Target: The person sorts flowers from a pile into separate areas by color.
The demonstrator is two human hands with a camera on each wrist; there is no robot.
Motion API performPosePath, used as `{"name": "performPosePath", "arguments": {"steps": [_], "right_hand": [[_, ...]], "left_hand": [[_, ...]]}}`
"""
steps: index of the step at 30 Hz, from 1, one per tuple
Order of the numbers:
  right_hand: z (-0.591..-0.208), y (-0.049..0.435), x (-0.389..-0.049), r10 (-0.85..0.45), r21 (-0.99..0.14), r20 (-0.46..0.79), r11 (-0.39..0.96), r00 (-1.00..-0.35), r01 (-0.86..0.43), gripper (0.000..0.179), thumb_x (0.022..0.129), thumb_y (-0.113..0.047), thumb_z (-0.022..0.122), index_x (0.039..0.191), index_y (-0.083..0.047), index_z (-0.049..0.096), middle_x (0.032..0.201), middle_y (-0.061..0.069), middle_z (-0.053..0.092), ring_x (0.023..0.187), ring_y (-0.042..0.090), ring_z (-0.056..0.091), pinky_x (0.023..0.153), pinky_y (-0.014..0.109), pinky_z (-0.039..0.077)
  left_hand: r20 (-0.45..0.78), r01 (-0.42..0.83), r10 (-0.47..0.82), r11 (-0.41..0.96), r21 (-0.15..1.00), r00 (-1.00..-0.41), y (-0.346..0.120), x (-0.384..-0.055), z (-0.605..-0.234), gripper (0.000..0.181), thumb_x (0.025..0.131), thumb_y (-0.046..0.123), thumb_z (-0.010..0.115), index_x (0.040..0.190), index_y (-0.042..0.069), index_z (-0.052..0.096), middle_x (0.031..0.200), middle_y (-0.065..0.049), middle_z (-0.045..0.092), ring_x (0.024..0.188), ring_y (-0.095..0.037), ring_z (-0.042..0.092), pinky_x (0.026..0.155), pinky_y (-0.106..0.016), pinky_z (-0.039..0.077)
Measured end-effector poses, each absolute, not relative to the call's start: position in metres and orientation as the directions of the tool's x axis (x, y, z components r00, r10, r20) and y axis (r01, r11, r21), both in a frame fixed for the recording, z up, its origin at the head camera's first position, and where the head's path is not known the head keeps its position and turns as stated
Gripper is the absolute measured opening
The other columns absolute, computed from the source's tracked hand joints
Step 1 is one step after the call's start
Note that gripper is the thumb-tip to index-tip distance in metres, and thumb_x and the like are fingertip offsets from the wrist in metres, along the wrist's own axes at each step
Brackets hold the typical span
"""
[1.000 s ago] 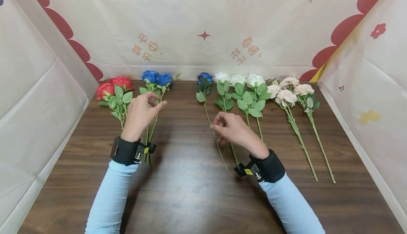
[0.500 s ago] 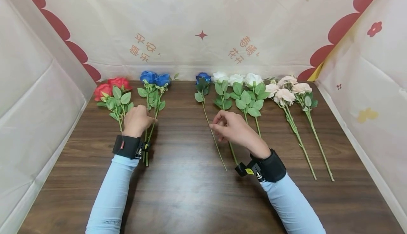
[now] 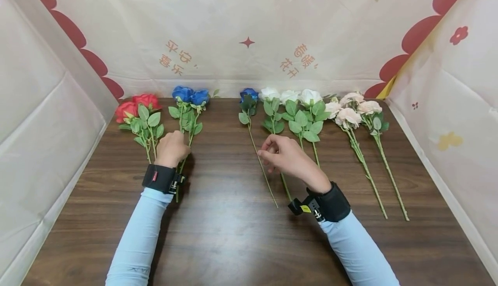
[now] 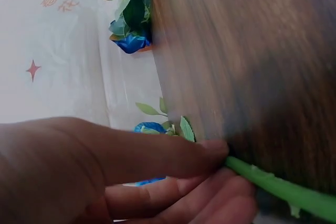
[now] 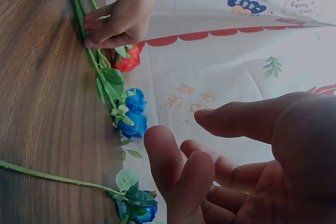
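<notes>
My left hand (image 3: pixel 171 148) is over the stems of two blue roses (image 3: pixel 183 93) that lie side by side on the left. In the left wrist view its thumb and fingers pinch a green stem (image 4: pixel 281 186). Farther right, my right hand (image 3: pixel 287 160) hovers beside the thin stem of a single blue rose (image 3: pixel 249 94). The right wrist view shows its thumb apart from loosely bent fingers (image 5: pixel 194 182), with nothing between them. That single blue rose lies below the hand there, its dark leaves (image 5: pixel 139 198) partly covering the bloom.
Red roses (image 3: pixel 145 101) lie left of my left hand. White roses (image 3: pixel 310 97) lie right of the single blue one, their stems partly under my right hand. Pale pink flowers (image 3: pixel 349 117) are farther right. A printed cloth (image 3: pixel 249 14) stands behind the wooden table (image 3: pixel 233 243).
My left hand has come down from near the blue blooms onto their stems and taken hold of one. The right hand has stayed nearly in place.
</notes>
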State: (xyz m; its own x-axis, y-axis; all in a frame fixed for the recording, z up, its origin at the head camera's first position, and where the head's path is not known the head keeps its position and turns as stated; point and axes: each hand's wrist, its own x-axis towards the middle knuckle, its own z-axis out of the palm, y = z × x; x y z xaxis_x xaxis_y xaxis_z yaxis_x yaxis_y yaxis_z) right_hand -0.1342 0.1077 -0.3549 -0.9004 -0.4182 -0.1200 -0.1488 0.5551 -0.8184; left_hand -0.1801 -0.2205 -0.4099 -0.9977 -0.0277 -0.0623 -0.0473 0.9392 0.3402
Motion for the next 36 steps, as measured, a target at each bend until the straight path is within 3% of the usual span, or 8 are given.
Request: {"name": "performPosePath", "arguments": {"steps": [12,15,21,28,31,36], "right_hand": [[-0.357,0.106,-0.135,-0.414,-0.810,-0.128,0.568,-0.901,-0.145,0.019,0.095,-0.027,0.060,0.098,-0.009,0.058,0.083,0.014,0.066,0.061,0.028,0.066,0.055,0.043,0.054],[-0.358,0.106,-0.135,-0.416,-0.806,-0.119,0.571,-0.902,-0.157,0.019,0.095,-0.027,0.060,0.097,-0.009,0.058,0.081,0.013,0.066,0.061,0.028,0.065,0.054,0.043,0.054],[-0.360,0.107,-0.136,-0.418,-0.802,-0.118,0.575,-0.901,-0.162,0.018,0.095,-0.028,0.059,0.097,-0.009,0.059,0.079,0.011,0.066,0.061,0.029,0.065,0.055,0.044,0.054],[-0.361,0.107,-0.136,-0.414,-0.806,-0.129,0.572,-0.901,-0.148,0.018,0.095,-0.027,0.060,0.097,-0.009,0.059,0.080,0.012,0.066,0.061,0.029,0.065,0.055,0.044,0.054],[-0.360,0.108,-0.136,-0.413,-0.801,-0.132,0.580,-0.901,-0.149,0.018,0.095,-0.028,0.059,0.096,-0.010,0.059,0.081,0.012,0.067,0.061,0.029,0.065,0.054,0.043,0.054],[-0.358,0.109,-0.137,-0.410,-0.792,-0.128,0.590,-0.903,-0.156,0.019,0.095,-0.030,0.059,0.096,-0.011,0.059,0.082,0.012,0.066,0.062,0.028,0.065,0.054,0.044,0.054]], "left_hand": [[-0.031,-0.038,-0.029,0.932,0.361,-0.999,-0.217,-0.178,-0.409,0.039,0.077,0.025,0.074,0.058,0.009,0.044,0.058,-0.005,0.041,0.055,-0.026,0.046,0.047,-0.035,0.037],[-0.025,-0.029,-0.021,0.930,0.365,-0.999,-0.217,-0.177,-0.405,0.039,0.078,0.026,0.074,0.058,0.008,0.045,0.059,-0.007,0.044,0.057,-0.027,0.048,0.050,-0.036,0.039],[0.016,0.014,0.008,0.922,0.388,-1.000,-0.214,-0.172,-0.391,0.047,0.078,0.025,0.073,0.050,0.010,0.039,0.052,0.000,0.029,0.050,-0.023,0.040,0.047,-0.033,0.033],[0.134,0.055,0.001,0.915,0.399,-0.991,-0.210,-0.158,-0.366,0.049,0.077,0.023,0.070,0.041,0.014,0.040,0.043,0.007,0.025,0.043,-0.017,0.032,0.043,-0.031,0.026],[0.188,0.078,0.001,0.911,0.405,-0.982,-0.209,-0.149,-0.352,0.050,0.079,0.022,0.070,0.038,0.013,0.044,0.042,0.007,0.026,0.045,-0.017,0.032,0.042,-0.031,0.025],[0.223,0.085,-0.014,0.902,0.424,-0.975,-0.208,-0.141,-0.336,0.039,0.079,0.022,0.071,0.043,0.015,0.059,0.044,0.005,0.041,0.053,-0.019,0.044,0.047,-0.031,0.032]]}}
